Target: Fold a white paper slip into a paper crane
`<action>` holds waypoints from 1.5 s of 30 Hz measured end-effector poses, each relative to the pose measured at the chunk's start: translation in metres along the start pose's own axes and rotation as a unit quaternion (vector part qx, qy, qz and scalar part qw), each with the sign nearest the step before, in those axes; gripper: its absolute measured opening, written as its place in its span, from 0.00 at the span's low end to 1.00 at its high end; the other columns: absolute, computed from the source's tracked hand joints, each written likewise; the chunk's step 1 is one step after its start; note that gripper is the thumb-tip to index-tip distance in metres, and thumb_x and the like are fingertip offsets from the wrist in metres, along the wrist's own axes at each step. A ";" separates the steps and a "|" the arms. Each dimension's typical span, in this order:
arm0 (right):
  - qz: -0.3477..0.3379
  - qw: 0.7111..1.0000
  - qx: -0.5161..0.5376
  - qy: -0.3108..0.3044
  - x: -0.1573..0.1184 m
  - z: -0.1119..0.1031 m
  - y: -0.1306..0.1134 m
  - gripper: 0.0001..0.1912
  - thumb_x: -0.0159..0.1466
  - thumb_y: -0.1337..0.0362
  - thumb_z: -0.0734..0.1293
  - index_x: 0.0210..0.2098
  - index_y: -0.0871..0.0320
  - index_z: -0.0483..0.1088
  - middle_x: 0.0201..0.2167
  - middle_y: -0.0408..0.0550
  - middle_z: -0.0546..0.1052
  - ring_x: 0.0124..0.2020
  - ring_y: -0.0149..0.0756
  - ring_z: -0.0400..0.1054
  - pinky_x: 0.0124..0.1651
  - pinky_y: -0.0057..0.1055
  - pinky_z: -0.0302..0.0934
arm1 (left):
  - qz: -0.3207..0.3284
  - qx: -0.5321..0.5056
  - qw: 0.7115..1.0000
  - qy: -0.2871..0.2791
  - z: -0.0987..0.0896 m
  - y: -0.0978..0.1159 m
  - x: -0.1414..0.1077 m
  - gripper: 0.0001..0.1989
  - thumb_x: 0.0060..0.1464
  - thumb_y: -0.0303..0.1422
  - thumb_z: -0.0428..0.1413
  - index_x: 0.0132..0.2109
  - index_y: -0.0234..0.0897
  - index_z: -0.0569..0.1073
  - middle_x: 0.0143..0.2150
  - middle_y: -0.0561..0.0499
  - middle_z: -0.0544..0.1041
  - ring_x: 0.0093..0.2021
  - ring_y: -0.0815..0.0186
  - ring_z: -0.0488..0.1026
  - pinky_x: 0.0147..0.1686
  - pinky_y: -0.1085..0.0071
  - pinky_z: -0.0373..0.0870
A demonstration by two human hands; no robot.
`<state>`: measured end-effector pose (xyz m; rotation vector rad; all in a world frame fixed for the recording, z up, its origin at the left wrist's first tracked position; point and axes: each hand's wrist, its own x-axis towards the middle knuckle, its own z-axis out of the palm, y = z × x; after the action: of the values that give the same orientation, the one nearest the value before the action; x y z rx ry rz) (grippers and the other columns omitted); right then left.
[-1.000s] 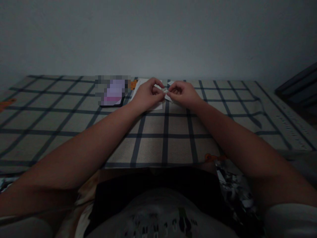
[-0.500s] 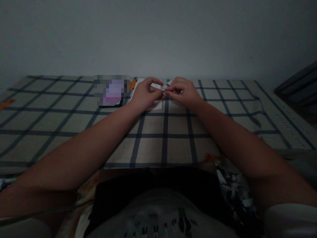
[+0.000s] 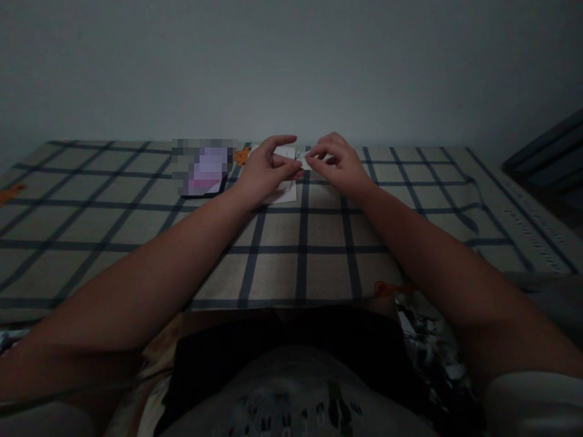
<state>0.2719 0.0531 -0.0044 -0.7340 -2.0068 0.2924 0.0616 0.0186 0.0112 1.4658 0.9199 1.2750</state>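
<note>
My right hand point(image 3: 339, 161) pinches a small, thin white piece point(image 3: 302, 155), apparently paper with dark marks, between thumb and index finger. Close by on the left, my left hand point(image 3: 268, 167) has its index finger lifted away from the thumb, with the other fingers curled below. No object shows in the gap between that thumb and index finger. Under my left hand lie white paper sheets point(image 3: 288, 195), partly covered by it. Dim light and the small size hide the details of the white piece.
A phone point(image 3: 204, 176) with a lit, pixelated screen lies left of my hands. A checked cloth point(image 3: 277, 273) covers the table, which meets a plain wall point(image 3: 291, 73) behind. Dark slatted furniture point(image 3: 551, 164) stands at the far right.
My left index finger has lifted and spread away from its thumb. My right hand has shifted slightly right, opening a small gap between the hands, with the white piece still at its fingertips.
</note>
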 end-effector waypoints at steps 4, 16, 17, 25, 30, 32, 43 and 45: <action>0.055 0.995 0.083 -0.014 -0.002 0.011 0.015 0.24 0.65 0.49 0.72 0.55 0.52 0.69 0.42 0.47 0.74 0.44 0.39 0.71 0.48 0.39 0.72 | 0.000 0.012 1.000 0.012 0.001 0.005 0.000 0.29 0.50 0.26 0.67 0.59 0.38 0.73 0.39 0.49 0.83 0.37 0.64 0.82 0.45 0.67 0.78; 0.077 0.981 0.144 -0.109 -0.001 0.002 -0.002 0.25 0.65 0.59 0.71 0.60 0.51 0.63 0.31 0.38 0.66 0.31 0.31 0.63 0.32 0.27 0.63 | -0.043 0.051 0.998 -0.005 0.003 0.001 0.000 0.19 0.54 0.33 0.65 0.53 0.38 0.77 0.33 0.51 0.81 0.33 0.66 0.79 0.39 0.68 0.77; 0.076 0.980 0.142 -0.118 -0.002 0.002 -0.003 0.26 0.65 0.60 0.71 0.60 0.51 0.62 0.31 0.38 0.66 0.30 0.31 0.63 0.32 0.27 0.63 | -0.050 0.046 0.998 -0.006 0.002 0.000 0.001 0.17 0.54 0.34 0.65 0.51 0.38 0.78 0.33 0.51 0.80 0.32 0.67 0.78 0.37 0.69 0.76; 0.088 0.982 0.159 -0.056 -0.002 0.007 0.007 0.27 0.67 0.58 0.70 0.62 0.49 0.59 0.37 0.41 0.73 0.33 0.32 0.69 0.38 0.31 0.70 | -0.058 0.003 0.998 0.010 -0.003 -0.006 0.011 0.07 0.53 0.32 0.67 0.35 0.36 0.77 0.31 0.53 0.77 0.30 0.72 0.74 0.38 0.72 0.74; 0.079 0.985 0.153 -0.030 0.001 0.009 0.015 0.24 0.67 0.54 0.70 0.60 0.50 0.63 0.38 0.43 0.75 0.32 0.31 0.70 0.38 0.32 0.72 | -0.064 -0.027 0.997 -0.019 -0.002 -0.002 0.008 0.11 0.50 0.30 0.69 0.39 0.36 0.77 0.33 0.52 0.79 0.32 0.69 0.76 0.42 0.67 0.75; 0.077 0.985 0.149 -0.028 0.002 0.009 0.013 0.23 0.68 0.51 0.70 0.58 0.50 0.66 0.37 0.43 0.75 0.33 0.32 0.70 0.38 0.32 0.73 | -0.069 -0.036 0.996 -0.039 -0.001 -0.001 0.006 0.12 0.49 0.31 0.70 0.41 0.37 0.78 0.34 0.51 0.80 0.35 0.67 0.77 0.42 0.67 0.75; 0.056 0.994 0.086 0.024 0.004 0.001 0.002 0.21 0.64 0.46 0.72 0.46 0.56 0.76 0.36 0.46 0.76 0.37 0.35 0.72 0.42 0.36 0.73 | -0.112 -0.099 0.987 -0.049 0.000 0.002 0.005 0.05 0.50 0.26 0.66 0.35 0.36 0.77 0.33 0.52 0.78 0.32 0.71 0.75 0.38 0.71 0.79; 0.046 0.996 0.067 0.025 0.004 0.000 -0.001 0.20 0.65 0.46 0.71 0.45 0.56 0.77 0.37 0.46 0.76 0.38 0.36 0.72 0.43 0.36 0.72 | -0.116 -0.095 0.987 -0.060 0.000 0.003 0.004 0.05 0.52 0.28 0.66 0.35 0.36 0.78 0.31 0.52 0.77 0.29 0.72 0.74 0.39 0.69 0.80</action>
<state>0.2705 0.0547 -0.0015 -0.7428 -1.8904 0.4532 0.0622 0.0221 0.0149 1.2345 0.8383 1.0602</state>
